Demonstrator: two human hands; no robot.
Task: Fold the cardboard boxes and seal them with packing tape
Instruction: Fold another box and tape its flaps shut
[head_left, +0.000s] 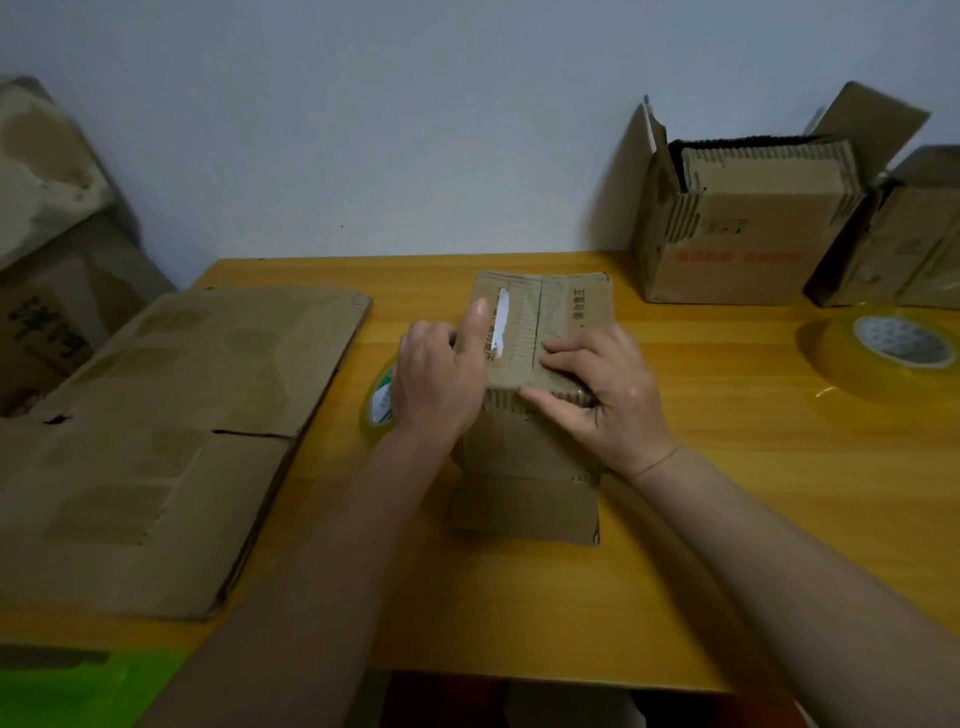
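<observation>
Small brown cardboard box (540, 338) stands upright betw. both hands, top flaps folded shut, seam down the middle, white label strip left of seam. Bottom flap splays twd the person. Tape roll (378, 400) just left of the grip, partly hidden; 2nd clear roll (883, 353) well to the right.

Single head-worn wide-angle view, looking forward and down, close over the yellow table (675, 519), wall behind
</observation>
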